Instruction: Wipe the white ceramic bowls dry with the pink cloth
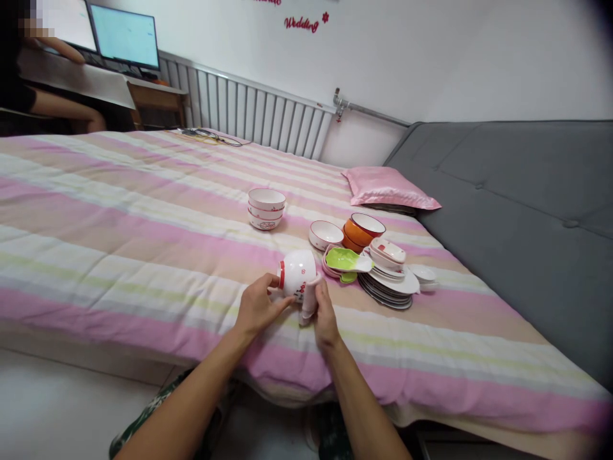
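Observation:
Tipped on its side above the front of the bed is a white bowl (295, 269) with a red foot and red print. My left hand (256, 305) is closed on its foot side, thumb along the wall. At the bowl's mouth, my right hand (326, 317) grips a pale pinkish cloth (311, 300), pressed against the rim. Behind the hands stands a stack of white bowls (266, 214) with red rims. To the right are a single white bowl (326, 236), orange bowls (355, 237), a green leaf-shaped dish (342, 259) and stacked plates (389, 295).
Rectangular dishes (387, 253) lie on the plates, beside small white dishes (425, 276). A pink pillow (390, 186) lies near the grey headboard (502, 191). Cables (211, 136) rest at the bed's far edge, before a radiator (249, 96). Another person sits at a desk, upper left.

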A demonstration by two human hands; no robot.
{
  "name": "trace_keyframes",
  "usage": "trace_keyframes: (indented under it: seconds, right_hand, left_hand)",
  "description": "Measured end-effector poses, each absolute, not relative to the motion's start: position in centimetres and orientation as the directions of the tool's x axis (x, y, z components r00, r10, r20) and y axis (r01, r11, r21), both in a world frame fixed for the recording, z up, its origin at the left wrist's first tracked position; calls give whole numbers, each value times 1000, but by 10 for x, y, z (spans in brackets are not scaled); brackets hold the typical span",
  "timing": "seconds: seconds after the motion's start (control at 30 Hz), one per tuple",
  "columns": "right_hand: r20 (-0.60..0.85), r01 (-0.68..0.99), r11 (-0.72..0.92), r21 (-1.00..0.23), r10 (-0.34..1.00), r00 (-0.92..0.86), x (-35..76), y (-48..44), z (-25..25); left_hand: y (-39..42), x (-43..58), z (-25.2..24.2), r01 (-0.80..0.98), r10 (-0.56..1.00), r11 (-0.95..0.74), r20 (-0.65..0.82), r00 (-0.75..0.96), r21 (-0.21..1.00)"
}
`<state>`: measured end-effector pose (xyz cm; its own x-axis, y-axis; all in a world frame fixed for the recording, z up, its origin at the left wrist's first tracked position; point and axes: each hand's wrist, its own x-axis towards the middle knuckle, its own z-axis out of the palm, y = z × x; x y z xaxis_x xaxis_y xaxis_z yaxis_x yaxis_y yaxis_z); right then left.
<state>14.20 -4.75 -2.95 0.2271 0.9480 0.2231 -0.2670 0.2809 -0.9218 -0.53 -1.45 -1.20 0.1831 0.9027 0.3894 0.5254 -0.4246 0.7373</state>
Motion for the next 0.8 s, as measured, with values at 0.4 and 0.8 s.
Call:
trace_keyframes:
  seconds: [0.4,0.8]
  right_hand:
    - [200,-104,224,-969,959,201,138,-50,-26]
    - [267,-75,299,-951,920,288,149,-53,-10]
  left_hand:
    - [-13,-6,-14,547,911,-404,376,170,733]
    - [-17,-7,-12,429,826,-564,476,301,706]
